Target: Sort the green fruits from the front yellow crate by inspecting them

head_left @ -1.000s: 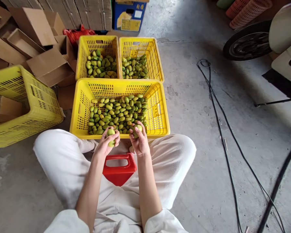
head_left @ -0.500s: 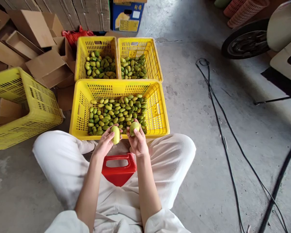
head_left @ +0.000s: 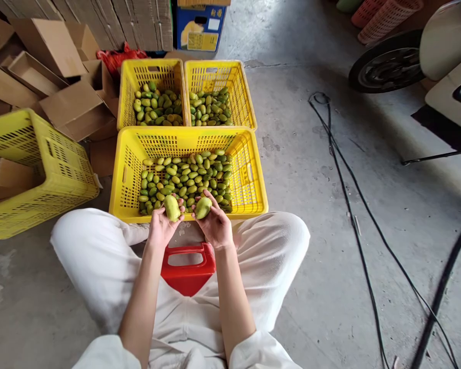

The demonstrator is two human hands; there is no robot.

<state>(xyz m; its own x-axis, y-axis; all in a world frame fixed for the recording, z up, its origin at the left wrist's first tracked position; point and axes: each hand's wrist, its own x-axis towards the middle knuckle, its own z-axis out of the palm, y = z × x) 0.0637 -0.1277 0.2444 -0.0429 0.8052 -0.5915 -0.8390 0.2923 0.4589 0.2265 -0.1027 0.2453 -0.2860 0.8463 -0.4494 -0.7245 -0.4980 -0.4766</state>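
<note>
Fruit, oval and yellow-green, rests in each hand: I see one piece in the left hand's [head_left: 164,220] fingers, another [head_left: 203,208] in the right's [head_left: 216,225], above the wide yellow plastic crate's [head_left: 188,218] near rim.

Head view: from above the lap [head_left: 184,320], facing forward and steeply down, left hand [head_left: 163,224] and right hand [head_left: 216,225] near, yellow crates [head_left: 188,134] beyond, blue box [head_left: 198,29] farther.
</note>
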